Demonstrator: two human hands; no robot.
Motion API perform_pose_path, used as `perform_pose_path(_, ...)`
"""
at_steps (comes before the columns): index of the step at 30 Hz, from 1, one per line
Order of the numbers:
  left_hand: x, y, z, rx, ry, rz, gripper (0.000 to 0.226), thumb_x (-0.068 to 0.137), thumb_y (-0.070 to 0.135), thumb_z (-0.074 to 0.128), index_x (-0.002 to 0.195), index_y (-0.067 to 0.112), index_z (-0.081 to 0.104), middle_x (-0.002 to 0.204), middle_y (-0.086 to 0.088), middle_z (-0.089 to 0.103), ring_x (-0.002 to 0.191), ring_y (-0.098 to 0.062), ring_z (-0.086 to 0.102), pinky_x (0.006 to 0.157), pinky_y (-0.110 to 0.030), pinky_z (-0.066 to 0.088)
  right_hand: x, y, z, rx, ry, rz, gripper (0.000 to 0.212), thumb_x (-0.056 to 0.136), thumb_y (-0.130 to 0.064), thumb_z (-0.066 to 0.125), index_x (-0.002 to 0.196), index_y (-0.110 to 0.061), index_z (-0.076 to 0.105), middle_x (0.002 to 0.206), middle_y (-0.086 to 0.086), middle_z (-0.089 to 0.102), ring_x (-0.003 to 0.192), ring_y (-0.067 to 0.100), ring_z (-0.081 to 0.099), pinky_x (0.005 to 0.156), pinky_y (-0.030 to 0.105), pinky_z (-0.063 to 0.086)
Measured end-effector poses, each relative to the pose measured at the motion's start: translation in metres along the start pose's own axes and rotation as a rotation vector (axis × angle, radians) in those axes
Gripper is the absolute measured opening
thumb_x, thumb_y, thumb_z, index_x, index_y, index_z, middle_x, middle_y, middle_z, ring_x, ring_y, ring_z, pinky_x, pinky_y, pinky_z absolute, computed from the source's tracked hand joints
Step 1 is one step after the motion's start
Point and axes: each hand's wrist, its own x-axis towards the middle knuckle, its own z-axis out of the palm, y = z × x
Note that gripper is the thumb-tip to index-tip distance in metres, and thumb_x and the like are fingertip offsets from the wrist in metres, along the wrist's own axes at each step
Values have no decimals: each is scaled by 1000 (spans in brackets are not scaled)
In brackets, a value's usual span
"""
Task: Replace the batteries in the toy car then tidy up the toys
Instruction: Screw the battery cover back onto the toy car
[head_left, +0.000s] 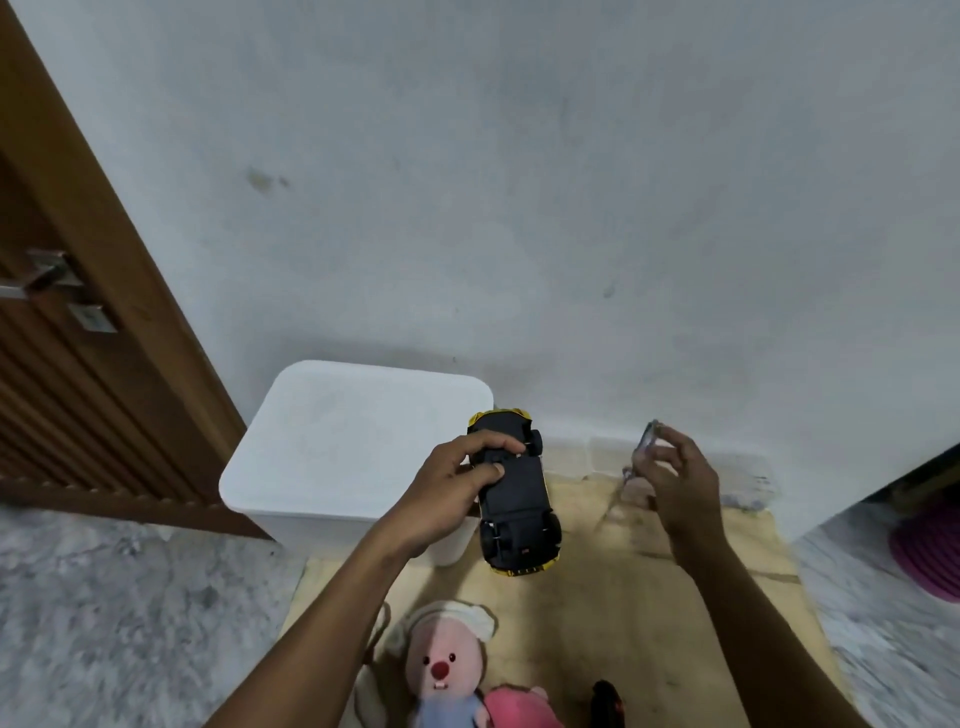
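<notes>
The left grip is closed around the toy car, holding it belly-up in the air beside the white lidded bin. The right grip pinches a small, blurred item in its fingertips, apart from the car. Below, plush toys lie on the tan floor mat.

Two bare forearms reach into view from the bottom edge, one on each side of the pink stuffed toy. No sleeve, watch, ring or glove shows on either. The left hand, up and left of the toy, has short, trimmed nails, visible on the thumb. The right hand, up and right of the toy, shows its back and knuckles, slightly blurred.
</notes>
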Motion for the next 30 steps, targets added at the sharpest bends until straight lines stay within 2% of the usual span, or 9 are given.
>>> perform_pose_path(2, -2, 2, -1, 2, -4, 11, 33, 98, -4, 47, 112, 15, 70, 106, -1, 66, 77, -6, 64, 64, -24, 53, -13, -49, 16, 205, -31, -96, 43, 91, 5, 63, 127, -17, 55, 109, 16, 64, 88, 26, 71, 63, 41, 62)
perform_pose_path(4, -4, 2, -3, 0, -6, 18, 33, 98, -4, 47, 111, 16, 71, 106, -2, 67, 77, -8, 64, 64, -24, 52, -31, -84, 30, 298, -85, -226, 51, 89, 11, 62, 131, -14, 50, 108, 15, 62, 90, 26, 69, 69, 44, 63)
perform_pose_path(9, -11, 4, -4, -23, -16, 38, 33, 98, -5, 48, 109, 15, 72, 98, 3, 67, 70, -8, 60, 63, -27, 49, -67, -115, 59, 276, -186, -447, 62, 87, 19, 60, 133, -20, 46, 103, 15, 65, 92, 28, 68, 72, 45, 62)
perform_pose_path(13, -19, 6, -4, -40, -22, 41, 32, 97, -6, 48, 109, 14, 71, 96, 3, 66, 67, -5, 59, 61, -23, 48, -78, -111, 67, 248, -205, -496, 71, 87, 21, 59, 136, -28, 48, 103, 14, 65, 93, 29, 68, 76, 49, 61)
perform_pose_path(18, -24, 8, -4, -37, -34, 43, 33, 98, -4, 49, 107, 17, 72, 101, 3, 68, 72, -8, 61, 64, -25, 50, -81, -104, 65, 236, -216, -522, 73, 87, 19, 60, 134, -36, 51, 103, 11, 66, 95, 32, 68, 78, 52, 61)
perform_pose_path(24, -25, 14, -3, -41, -31, 41, 33, 98, -4, 49, 106, 17, 72, 85, 12, 66, 66, -4, 60, 59, -20, 51, -85, -105, 65, 177, -241, -593, 73, 86, 20, 61, 134, -34, 51, 104, 7, 67, 101, 33, 66, 83, 56, 59)
perform_pose_path(26, -26, 15, -2, -43, -27, 43, 32, 98, -5, 49, 106, 16, 71, 88, 9, 66, 64, -4, 60, 56, -19, 51, -88, -105, 67, 123, -246, -618, 74, 86, 19, 62, 134, -37, 51, 104, 2, 67, 102, 29, 66, 80, 53, 60)
perform_pose_path(30, -25, 16, -4, -35, -10, 47, 30, 98, -4, 49, 108, 14, 70, 93, 3, 66, 67, -6, 63, 56, -20, 52, -92, -106, 73, 48, -218, -696, 86, 85, 18, 62, 133, -50, 46, 102, -6, 65, 100, 27, 68, 75, 36, 61)
